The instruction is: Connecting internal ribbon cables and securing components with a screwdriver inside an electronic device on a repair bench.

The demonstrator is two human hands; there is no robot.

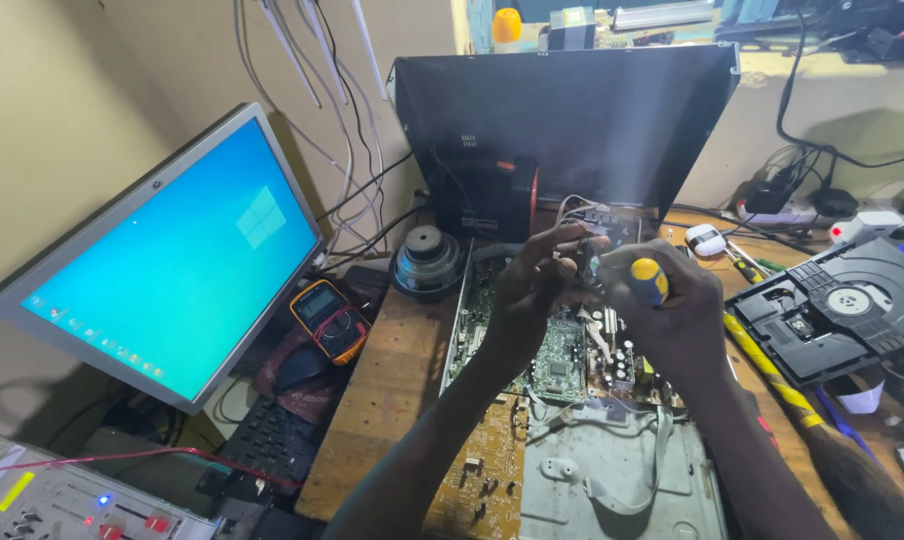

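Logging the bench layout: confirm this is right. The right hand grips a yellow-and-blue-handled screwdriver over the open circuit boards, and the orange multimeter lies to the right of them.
Wrong side. The head view shows the orange multimeter left of the open circuit boards, beside the monitor. The right hand does grip the yellow-and-blue-handled screwdriver.

monitor [172, 270], lit blue, left | multimeter [330, 320] beside it | loose speaker [428, 262] | disc drive [842, 305] right

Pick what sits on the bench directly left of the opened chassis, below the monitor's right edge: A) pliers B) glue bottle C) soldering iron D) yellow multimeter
D: a yellow multimeter lies on the wooden bench between the monitor and the opened chassis.
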